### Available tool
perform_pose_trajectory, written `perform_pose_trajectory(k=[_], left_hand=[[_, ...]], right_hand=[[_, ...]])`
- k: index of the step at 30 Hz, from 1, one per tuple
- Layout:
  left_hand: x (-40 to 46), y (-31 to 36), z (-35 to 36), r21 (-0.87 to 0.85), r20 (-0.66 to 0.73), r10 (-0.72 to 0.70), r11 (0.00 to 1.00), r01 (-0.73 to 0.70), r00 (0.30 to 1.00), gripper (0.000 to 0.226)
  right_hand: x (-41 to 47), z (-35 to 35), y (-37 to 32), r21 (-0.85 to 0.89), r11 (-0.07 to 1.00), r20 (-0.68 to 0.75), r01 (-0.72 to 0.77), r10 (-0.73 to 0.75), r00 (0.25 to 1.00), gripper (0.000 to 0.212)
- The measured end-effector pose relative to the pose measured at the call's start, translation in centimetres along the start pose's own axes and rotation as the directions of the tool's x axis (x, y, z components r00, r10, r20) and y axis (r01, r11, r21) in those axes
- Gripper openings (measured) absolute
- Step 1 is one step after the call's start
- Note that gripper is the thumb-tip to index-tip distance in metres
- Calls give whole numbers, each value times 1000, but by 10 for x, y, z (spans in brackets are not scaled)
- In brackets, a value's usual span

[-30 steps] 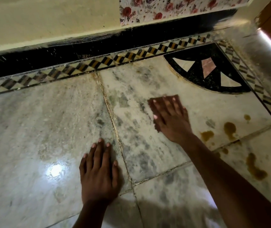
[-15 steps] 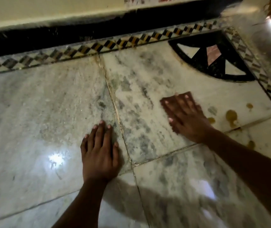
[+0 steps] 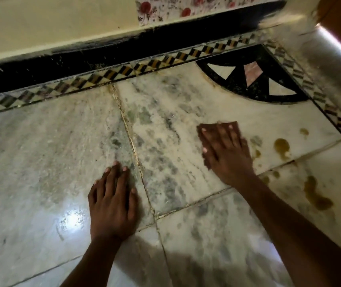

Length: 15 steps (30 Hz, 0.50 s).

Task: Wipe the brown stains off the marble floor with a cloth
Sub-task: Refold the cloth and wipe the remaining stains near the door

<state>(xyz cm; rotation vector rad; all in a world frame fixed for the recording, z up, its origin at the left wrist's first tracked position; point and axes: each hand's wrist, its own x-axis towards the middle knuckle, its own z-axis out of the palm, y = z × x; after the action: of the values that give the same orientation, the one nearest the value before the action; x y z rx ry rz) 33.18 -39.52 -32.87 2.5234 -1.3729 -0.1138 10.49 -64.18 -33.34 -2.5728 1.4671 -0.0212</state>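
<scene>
Cloth (image 3: 208, 131): we have it flat on the marble floor (image 3: 41, 162), under our right hand (image 3: 225, 154), just left of the nearest brown stains (image 3: 281, 146).
Right hand: fingers spread, palm pressing the cloth down, not clenched.
Left hand (image 3: 111, 206): flat on the floor, holding nothing (a brace, we judge).
Handling: thin, soft and light, likely to bunch or slip on polished stone.
Hold: we would keep the palm over its middle, fingertips pinning the leading edge.
Remaining: more stains (image 3: 316, 195) lie to the right.
</scene>
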Motion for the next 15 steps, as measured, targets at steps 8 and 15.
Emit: perform_pose_trajectory(k=[8,15], left_hand=[[-2,0,5,26,-19,9,1000,-9,1000,63],[8,29,-6,9,-50,-6,1000,6,999,67]], right_hand=[[70,-14,27,108,927,128,-358,344,930,63],[-43,-11,55,40,943,82,-331,327,941,62]])
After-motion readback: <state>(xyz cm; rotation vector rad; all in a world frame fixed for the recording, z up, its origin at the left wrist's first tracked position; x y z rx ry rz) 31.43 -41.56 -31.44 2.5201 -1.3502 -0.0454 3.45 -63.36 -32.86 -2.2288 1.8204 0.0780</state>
